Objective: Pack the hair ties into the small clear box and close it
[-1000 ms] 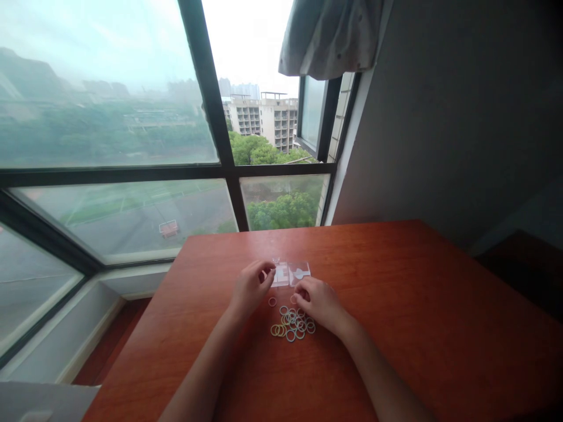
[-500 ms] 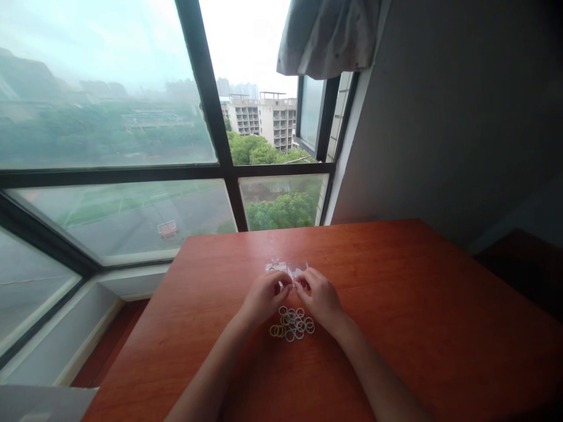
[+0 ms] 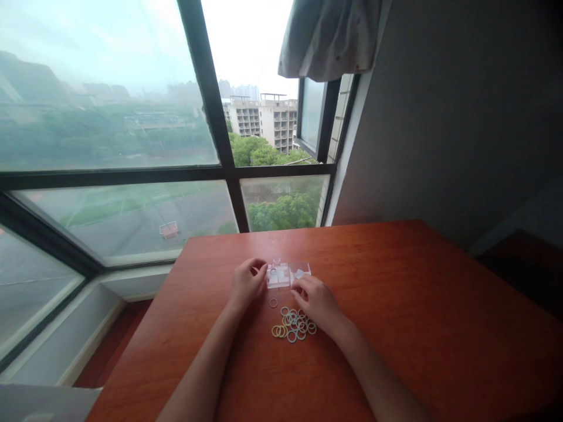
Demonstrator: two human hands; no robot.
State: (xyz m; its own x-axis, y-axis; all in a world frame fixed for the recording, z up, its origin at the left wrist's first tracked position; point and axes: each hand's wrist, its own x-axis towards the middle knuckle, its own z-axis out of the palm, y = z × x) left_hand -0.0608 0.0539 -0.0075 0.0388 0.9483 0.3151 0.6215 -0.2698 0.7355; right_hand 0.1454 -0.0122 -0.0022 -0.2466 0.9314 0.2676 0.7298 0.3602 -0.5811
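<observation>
A small clear plastic box (image 3: 288, 274) with compartments lies on the red-brown table (image 3: 396, 328). My left hand (image 3: 245, 283) rests at the box's left edge, thumb and fingers curled against it. My right hand (image 3: 314, 299) lies just in front of the box's right half, fingers bent down toward the table; what they pinch, if anything, is hidden. A heap of several small coloured rings (image 3: 294, 324) sits below my hands, and one ring (image 3: 273, 303) lies apart to the left of the heap.
A large window (image 3: 132, 146) with dark frames stands behind the table's far edge. A grey wall (image 3: 440, 117) runs along the right. A grey curtain (image 3: 329, 35) hangs bunched at the top. The table's left edge drops to the floor.
Half a second ago both hands met over the box. My left hand has moved back to the box's left edge and my right hand has drawn back, uncovering the box.
</observation>
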